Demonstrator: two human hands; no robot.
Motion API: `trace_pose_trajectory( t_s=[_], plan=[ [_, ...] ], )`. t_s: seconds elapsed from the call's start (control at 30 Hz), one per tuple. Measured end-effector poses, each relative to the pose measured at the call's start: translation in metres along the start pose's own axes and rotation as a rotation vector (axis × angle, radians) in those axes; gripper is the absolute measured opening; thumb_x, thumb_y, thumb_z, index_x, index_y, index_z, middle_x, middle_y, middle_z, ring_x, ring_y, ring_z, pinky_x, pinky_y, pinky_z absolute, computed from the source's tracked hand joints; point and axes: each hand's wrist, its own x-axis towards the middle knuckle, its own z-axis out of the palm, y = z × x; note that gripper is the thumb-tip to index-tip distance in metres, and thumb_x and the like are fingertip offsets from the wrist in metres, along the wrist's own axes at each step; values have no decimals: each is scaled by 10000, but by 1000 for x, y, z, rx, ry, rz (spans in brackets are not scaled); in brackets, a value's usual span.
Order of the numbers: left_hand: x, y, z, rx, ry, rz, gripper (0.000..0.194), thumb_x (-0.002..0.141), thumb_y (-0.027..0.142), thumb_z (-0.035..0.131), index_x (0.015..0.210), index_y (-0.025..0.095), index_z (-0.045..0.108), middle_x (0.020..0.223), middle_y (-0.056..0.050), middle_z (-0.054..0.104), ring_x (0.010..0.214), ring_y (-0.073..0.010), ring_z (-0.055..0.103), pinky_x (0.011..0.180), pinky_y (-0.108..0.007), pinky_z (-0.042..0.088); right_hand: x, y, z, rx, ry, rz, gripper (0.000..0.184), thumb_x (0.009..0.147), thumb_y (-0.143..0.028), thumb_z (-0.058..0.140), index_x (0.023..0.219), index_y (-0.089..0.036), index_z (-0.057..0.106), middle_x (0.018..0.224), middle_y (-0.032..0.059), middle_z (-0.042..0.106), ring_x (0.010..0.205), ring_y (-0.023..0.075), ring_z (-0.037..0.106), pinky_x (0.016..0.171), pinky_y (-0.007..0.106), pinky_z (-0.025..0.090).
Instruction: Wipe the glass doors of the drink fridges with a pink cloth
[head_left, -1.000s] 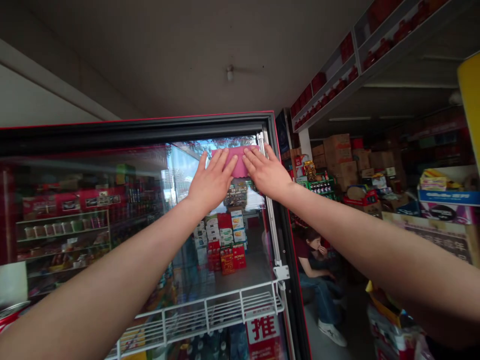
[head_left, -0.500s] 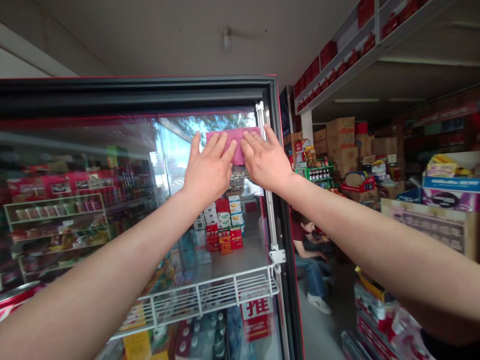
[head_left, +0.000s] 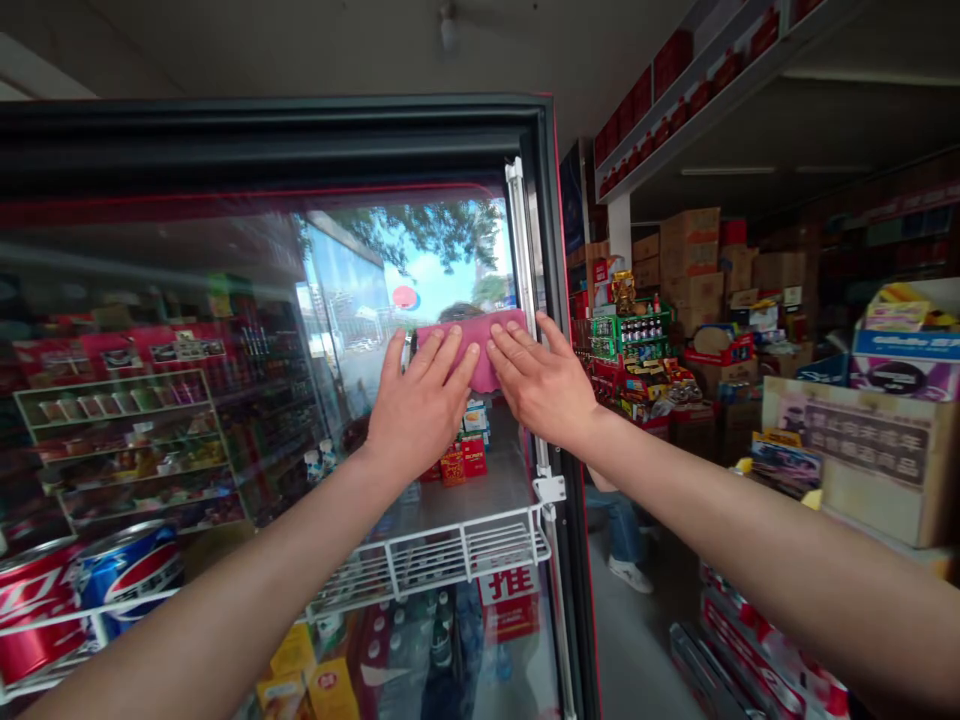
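The person stretches both arms up before a glass door [head_left: 442, 240] that has a black frame [head_left: 561, 330]. The pink cloth [head_left: 480, 328] is on the upper right part of the glass, just beside a pale metal strip [head_left: 523, 250]. The left hand [head_left: 420, 395] lies wide on the left part of the cloth, with the fingers spread and the palm toward the glass. The right hand [head_left: 541, 385] is also wide and covers the right part of the cloth; its thumb side is near the left hand, but the two hands stay apart. Below them a white wire rack [head_left: 467, 550] crosses the door, and a red and white sign [head_left: 511, 600] shows under it. At the lower left, a red can [head_left: 37, 580] stands beside a blue can [head_left: 131, 570]. On the right, beyond the door, there are cardboard boxes [head_left: 694, 255] and a leg in jeans [head_left: 624, 530], partly hidden by the right arm
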Motion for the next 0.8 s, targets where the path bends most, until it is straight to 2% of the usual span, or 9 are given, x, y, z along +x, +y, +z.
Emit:
trace_pose_trajectory(
  t_s=[0.23, 0.43, 0.6, 0.8],
  plan=[
    [-31, 21, 1, -5, -19, 40, 495, 1078, 270, 567, 1560, 176, 632, 1656, -188, 595, 1477, -373, 624, 1317, -720, 334, -36, -19, -2, -1, -47, -46, 424, 1090, -146, 548, 1487, -88, 684, 1610, 187, 632, 1489, 360, 635, 1344, 697, 386],
    [-49, 32, 3, -32, -46, 60, 475, 1072, 279, 592, 1536, 201, 660, 1628, -174, 627, 1476, -355, 629, 1333, -719, 310, -56, -31, -5, -20, -25, -97, 380, 1075, -122, 575, 1417, -49, 724, 1547, 209, 681, 1410, 363, 698, 1284, 662, 483],
    [-60, 33, 2, -8, -49, 136, 426, 1090, 284, 582, 1491, 192, 693, 1552, -163, 696, 1409, -339, 668, 1307, -715, 360, -70, -35, -7, -3, -45, -130, 339, 1075, -141, 606, 1373, -98, 762, 1508, 183, 721, 1374, 330, 726, 1261, 614, 515],
    [-65, 27, 0, -15, -119, 257, 394, 1078, 322, 630, 1448, 222, 721, 1441, -118, 758, 1286, -294, 703, 1323, -666, 373, -81, -35, -19, -31, -78, -237, 255, 1067, -139, 637, 1255, -108, 807, 1405, 155, 792, 1264, 299, 766, 1182, 549, 565]
  ],
)
